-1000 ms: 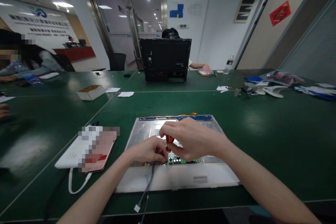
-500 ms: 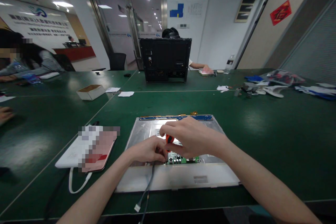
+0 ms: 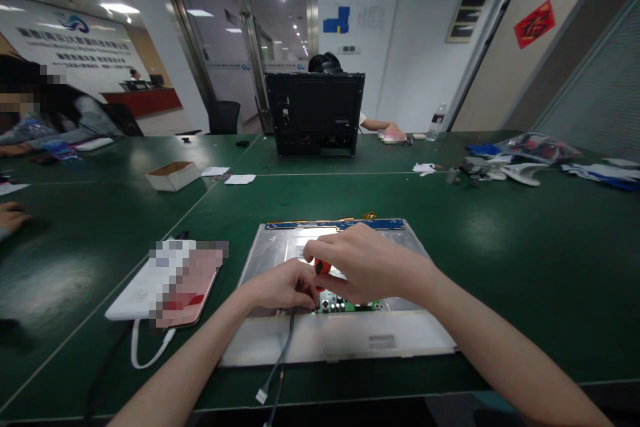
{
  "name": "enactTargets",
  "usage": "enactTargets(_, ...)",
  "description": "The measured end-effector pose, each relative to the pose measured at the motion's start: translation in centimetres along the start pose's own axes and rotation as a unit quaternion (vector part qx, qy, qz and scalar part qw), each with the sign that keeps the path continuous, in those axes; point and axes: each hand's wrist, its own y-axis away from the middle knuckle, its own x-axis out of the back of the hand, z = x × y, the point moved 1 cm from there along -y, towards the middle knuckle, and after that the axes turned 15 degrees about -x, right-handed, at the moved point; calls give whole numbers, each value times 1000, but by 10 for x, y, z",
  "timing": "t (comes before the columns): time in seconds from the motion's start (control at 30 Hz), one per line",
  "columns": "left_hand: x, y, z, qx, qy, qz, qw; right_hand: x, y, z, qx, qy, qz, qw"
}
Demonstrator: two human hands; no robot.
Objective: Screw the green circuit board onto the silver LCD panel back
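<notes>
A flat silver display panel (image 3: 345,340) lies on the green table, with a blue strip (image 3: 330,225) along its far edge. On it sits a green circuit board (image 3: 345,301). My right hand (image 3: 360,261) is closed around the orange and black handle of a screwdriver (image 3: 321,268), held upright over the board's left part; its tip is hidden. Beside it, my left hand (image 3: 287,285) has its fingers pinched at the board's left edge, and what they hold cannot be made out. A dark cable (image 3: 285,350) with a white plug runs from under my left hand toward the near edge.
At left lie a white device and a pink phone (image 3: 203,293) with a white cable. Farther off are an open box (image 3: 173,175), papers, a black monitor (image 3: 315,113), a bottle (image 3: 438,122) and scattered parts (image 3: 493,168). Other people sit at the far side and left.
Both my hands keep nearly the same place, with the right one shifted very slightly at the screwdriver. At the far left, another person's hand has moved a little to the right.
</notes>
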Motion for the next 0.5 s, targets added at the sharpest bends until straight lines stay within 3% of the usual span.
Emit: enactTargets(0.5,-1,2,-6,13,-4,11,1000,-5,-2,0,-20,59,37,997)
